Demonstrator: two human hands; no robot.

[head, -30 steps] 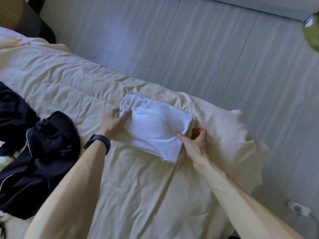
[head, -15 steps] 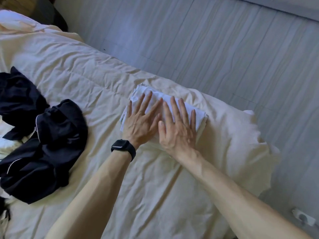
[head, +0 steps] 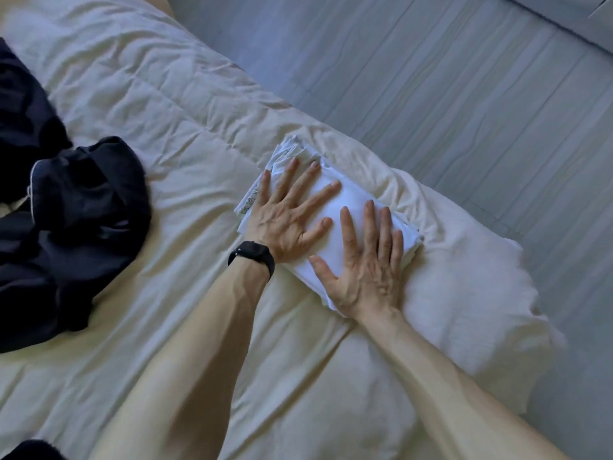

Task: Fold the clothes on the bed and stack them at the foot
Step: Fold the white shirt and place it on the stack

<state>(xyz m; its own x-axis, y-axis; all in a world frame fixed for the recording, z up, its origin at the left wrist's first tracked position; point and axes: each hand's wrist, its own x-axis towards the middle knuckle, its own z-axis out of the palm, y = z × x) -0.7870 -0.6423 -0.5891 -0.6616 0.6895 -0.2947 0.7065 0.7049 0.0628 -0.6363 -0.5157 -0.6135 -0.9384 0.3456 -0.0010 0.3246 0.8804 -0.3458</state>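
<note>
Cream bedding covered the bed (head: pixel 172 104), with grey floor (head: pixel 464 94) beyond its edge. One white garment (head: pixel 353 202) lay folded near the bed's corner. The left hand (head: pixel 285 217) and the right hand (head: pixel 365 273) pressed flat on it, fingers spread, gripping nothing. Dark clothes (head: pixel 83 214) lay heaped well apart, unfolded, so most of the task appeared to remain.

Far left: dark clothes pile (head: pixel 83 210) taking up room. Bare duvet (head: pixel 192 194) lying open between pile and folded white garment (head: pixel 355 194). On garment: left hand (head: pixel 285 217), right hand (head: pixel 365 270) lying flat, covering top.
</note>
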